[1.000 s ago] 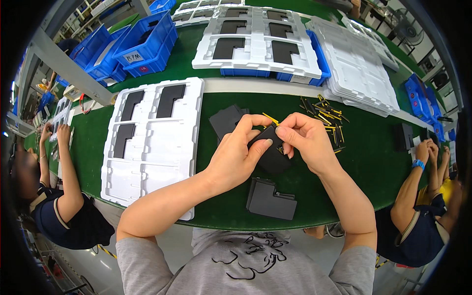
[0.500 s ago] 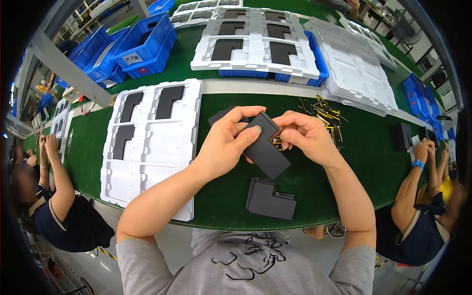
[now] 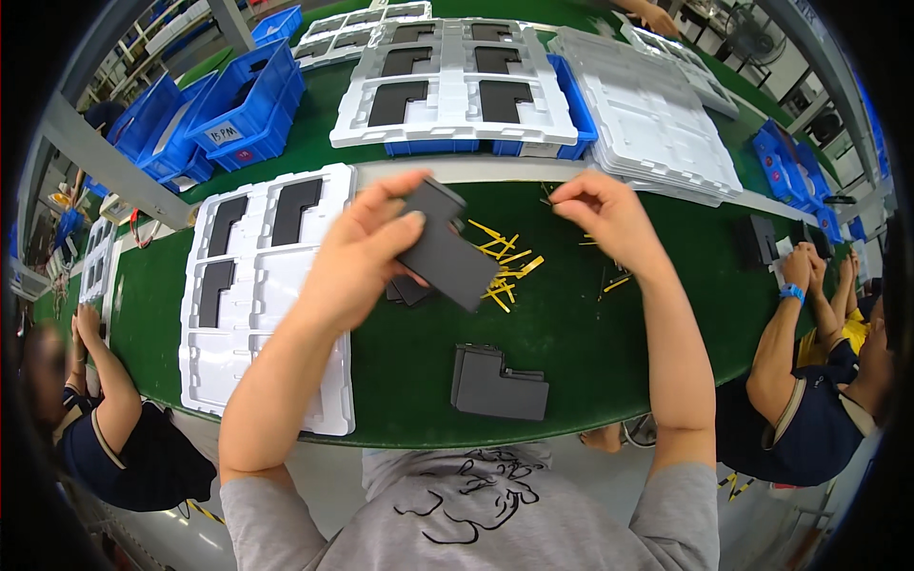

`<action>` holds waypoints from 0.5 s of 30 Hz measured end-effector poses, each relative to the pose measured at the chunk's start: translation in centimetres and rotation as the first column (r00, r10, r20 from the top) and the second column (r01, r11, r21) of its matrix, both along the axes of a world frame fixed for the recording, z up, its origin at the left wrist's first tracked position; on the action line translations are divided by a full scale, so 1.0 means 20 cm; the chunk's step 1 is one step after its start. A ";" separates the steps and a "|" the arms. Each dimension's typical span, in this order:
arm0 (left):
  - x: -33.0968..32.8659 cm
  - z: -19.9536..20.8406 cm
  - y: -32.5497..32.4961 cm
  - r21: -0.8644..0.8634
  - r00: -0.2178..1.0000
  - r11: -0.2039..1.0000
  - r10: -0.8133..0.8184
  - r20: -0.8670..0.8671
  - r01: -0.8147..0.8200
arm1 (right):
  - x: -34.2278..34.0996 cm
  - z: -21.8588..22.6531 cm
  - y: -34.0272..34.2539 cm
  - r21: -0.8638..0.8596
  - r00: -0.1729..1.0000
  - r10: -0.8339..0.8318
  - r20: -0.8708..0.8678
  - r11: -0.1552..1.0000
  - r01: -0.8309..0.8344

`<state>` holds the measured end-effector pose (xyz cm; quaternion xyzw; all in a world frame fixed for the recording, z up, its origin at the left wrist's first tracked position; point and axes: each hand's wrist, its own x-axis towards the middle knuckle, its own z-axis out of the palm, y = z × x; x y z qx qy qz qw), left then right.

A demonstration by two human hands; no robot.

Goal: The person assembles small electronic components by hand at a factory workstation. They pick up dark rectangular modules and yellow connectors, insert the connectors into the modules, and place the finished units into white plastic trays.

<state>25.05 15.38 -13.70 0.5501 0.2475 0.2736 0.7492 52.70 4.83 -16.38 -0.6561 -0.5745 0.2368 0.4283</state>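
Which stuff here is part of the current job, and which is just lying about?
Likely part of it:
- black L-shaped piece, in the left hand
- yellow strips beside it
- stacked black pieces near the table edge
- white tray at left

Apparently just around:
- blue bins at left
- fan

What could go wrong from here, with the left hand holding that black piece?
Slipping: the left hand grips the black L-shaped piece near one end, tilted, so it could drop if the hold loosens.
Scattering: yellow strips lie loose between the hands; a brush from the right hand might spread them.
Bumping: the left forearm overlaps the white tray in view, and might nudge it.
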 end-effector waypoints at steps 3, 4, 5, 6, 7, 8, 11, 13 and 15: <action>-0.10 0.12 0.09 0.122 0.991 0.986 0.105 0.081 -0.114 | 0.14 0.04 -0.06 -0.250 0.989 -0.040 0.141 0.965 0.075; -0.16 0.15 0.12 0.160 0.986 0.974 0.147 0.084 -0.159 | 0.14 0.04 -0.07 -0.263 0.978 -0.039 0.206 0.960 0.093; -0.21 0.16 0.16 0.196 0.979 0.960 0.187 0.083 -0.200 | 0.15 0.02 -0.07 -0.278 0.964 -0.038 0.264 0.954 0.113; -0.28 0.15 0.19 0.206 0.970 0.949 0.221 0.102 -0.238 | 0.15 0.01 -0.08 -0.292 0.946 -0.035 0.322 0.947 0.134; -0.36 0.15 0.22 0.219 0.959 0.936 0.257 0.118 -0.277 | 0.15 0.02 -0.08 -0.324 0.939 -0.037 0.342 0.933 0.155; -0.46 0.12 0.26 0.197 0.951 0.932 0.285 0.120 -0.304 | 0.14 0.03 -0.07 -0.356 0.930 -0.039 0.365 0.917 0.178; -0.85 -0.02 0.38 0.260 0.847 0.828 0.528 -0.066 -0.497 | 0.14 0.01 -0.05 -0.268 0.862 0.022 0.506 0.954 0.133; -1.17 -0.14 0.42 0.461 0.683 0.680 0.704 -0.195 -0.570 | 0.12 -0.01 -0.05 -0.200 0.841 0.026 0.541 0.975 0.098; -1.32 -0.16 0.40 0.549 0.556 0.623 0.771 -0.310 -0.557 | 0.12 0.01 -0.07 -0.177 0.860 0.008 0.510 0.979 0.096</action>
